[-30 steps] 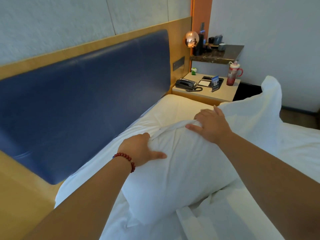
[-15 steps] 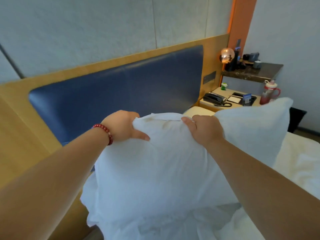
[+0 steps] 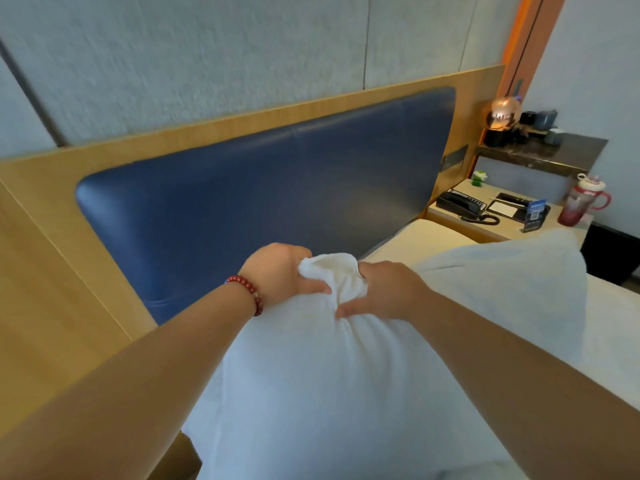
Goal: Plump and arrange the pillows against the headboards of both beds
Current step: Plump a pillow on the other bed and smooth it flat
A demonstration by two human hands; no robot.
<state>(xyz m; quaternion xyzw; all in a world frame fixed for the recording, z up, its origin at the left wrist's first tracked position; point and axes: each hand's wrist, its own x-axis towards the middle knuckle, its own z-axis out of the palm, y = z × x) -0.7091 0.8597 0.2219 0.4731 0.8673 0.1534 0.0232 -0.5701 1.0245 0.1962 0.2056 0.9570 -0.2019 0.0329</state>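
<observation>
Both hands grip the top edge of the plump white fabric pillow (image 3: 329, 386): the left hand (image 3: 280, 271) and the right hand (image 3: 384, 289) sit close together, fingers closed on a bunched fold of its cover, the left slightly nearer the headboard. The pillow hangs from that pinch toward six o'clock over the white-sheeted bed (image 3: 616, 327), its long axis running roughly from eight to two o'clock, parallel with the padded dark blue headboard panel (image 3: 263, 202). That panel lies at twelve o'clock from the fingers, apart from the pillow, so the coming placement likely turns on carrying it forward and setting it down there.
</observation>
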